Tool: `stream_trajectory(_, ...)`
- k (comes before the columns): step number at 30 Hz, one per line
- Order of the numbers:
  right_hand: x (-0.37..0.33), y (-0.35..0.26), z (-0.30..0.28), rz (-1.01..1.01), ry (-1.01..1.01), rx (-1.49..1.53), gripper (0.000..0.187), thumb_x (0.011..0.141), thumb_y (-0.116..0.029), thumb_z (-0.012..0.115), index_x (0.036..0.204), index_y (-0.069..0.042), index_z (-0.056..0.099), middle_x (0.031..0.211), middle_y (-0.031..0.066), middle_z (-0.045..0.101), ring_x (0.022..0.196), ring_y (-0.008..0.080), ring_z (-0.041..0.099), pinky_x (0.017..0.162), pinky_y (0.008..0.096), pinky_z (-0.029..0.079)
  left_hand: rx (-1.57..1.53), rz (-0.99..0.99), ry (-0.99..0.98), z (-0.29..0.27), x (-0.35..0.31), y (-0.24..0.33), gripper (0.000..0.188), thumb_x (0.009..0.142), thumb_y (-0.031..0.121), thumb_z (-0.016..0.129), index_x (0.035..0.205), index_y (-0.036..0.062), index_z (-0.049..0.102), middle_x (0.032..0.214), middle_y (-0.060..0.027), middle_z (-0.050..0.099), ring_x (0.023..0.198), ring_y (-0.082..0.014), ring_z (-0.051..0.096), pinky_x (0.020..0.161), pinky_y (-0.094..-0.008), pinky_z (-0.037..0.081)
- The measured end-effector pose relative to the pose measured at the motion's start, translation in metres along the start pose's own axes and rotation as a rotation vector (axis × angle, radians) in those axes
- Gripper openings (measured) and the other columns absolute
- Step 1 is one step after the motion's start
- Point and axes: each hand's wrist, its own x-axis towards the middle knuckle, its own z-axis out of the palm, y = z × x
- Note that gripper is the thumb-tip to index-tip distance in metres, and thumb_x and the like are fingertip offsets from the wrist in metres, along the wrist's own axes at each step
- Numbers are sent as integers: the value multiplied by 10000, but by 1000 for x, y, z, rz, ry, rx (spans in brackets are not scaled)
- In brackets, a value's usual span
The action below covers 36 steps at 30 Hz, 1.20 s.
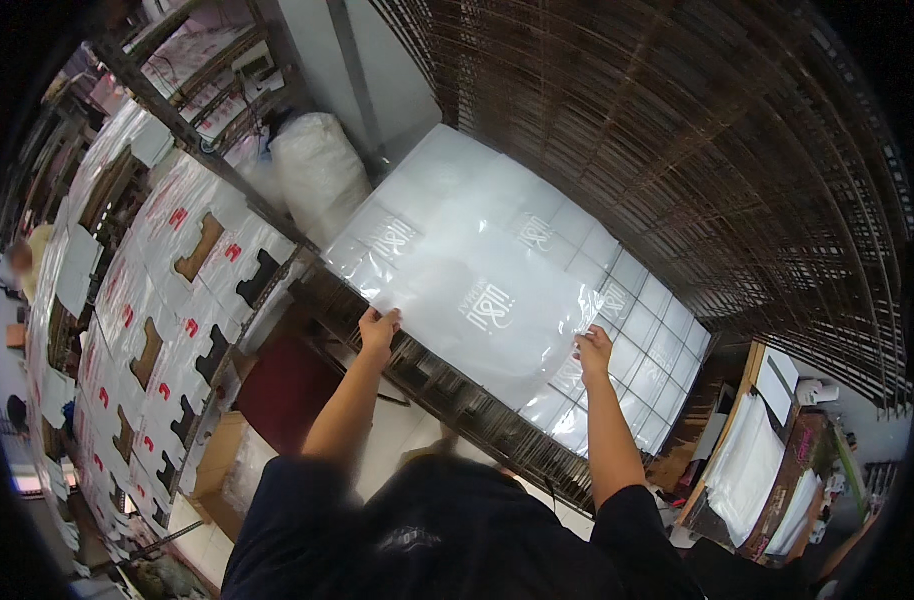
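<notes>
A frosted plastic bag [477, 290] with white print spreads out flat in front of me, over a surface laid with similar printed bags. My left hand [379, 328] is closed on its near left edge, thumb and fingers pinching the film. At the near right edge my right hand [593, 350] pinches the same bag between thumb and fingers. Below it, more clear printed bags [652, 345] lie in place, with dark grid lines showing through toward the right. Light glints off the film close to my right hand.
Dark wire racks [657, 130] rise beyond the bags. On the left stand stacked white printed sheets [167, 290], a post [197, 140] and a bulky plastic-wrapped bundle [320, 170]. A cardboard box [222, 455] sits lower left; a wooden board with white sheets [745, 465] lies at right.
</notes>
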Motion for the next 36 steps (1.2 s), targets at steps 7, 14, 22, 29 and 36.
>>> stream_trajectory(7,25,42,22,76,96,-143,292,711,-51,616,993,-58,539,770,65,587,661,146,564,505,291,483,53,21,115,-10,37,-33,273,756,-12,597,1016,-35,515,743,-39,545,666,-130,561,588,-257,499)
stream_trajectory(14,31,44,26,115,110,-154,306,707,-66,637,997,-54,538,759,70,583,643,154,565,479,289,472,235,72,157,-15,41,-25,373,728,-17,616,1073,-62,481,781,-73,562,668,-161,583,597,-271,521)
stream_trajectory(22,28,47,27,90,158,-214,304,701,-72,644,990,-55,551,752,63,587,621,147,573,452,288,474,253,87,136,-16,43,-25,428,731,10,637,1112,-51,452,747,-39,527,652,-117,553,595,-259,519)
stream_trajectory(29,31,53,20,78,199,-267,287,697,-79,651,970,-59,563,729,59,596,604,135,569,446,280,467,297,98,128,-6,34,-15,501,720,11,642,1152,-66,401,742,-57,542,650,-127,561,609,-263,518)
stream_trajectory(36,36,60,24,27,252,-307,309,649,-149,686,927,-47,598,690,95,625,582,165,588,541,301,463,269,124,146,-13,47,-29,515,720,7,640,1167,-47,391,740,-69,546,640,-128,561,591,-260,518)
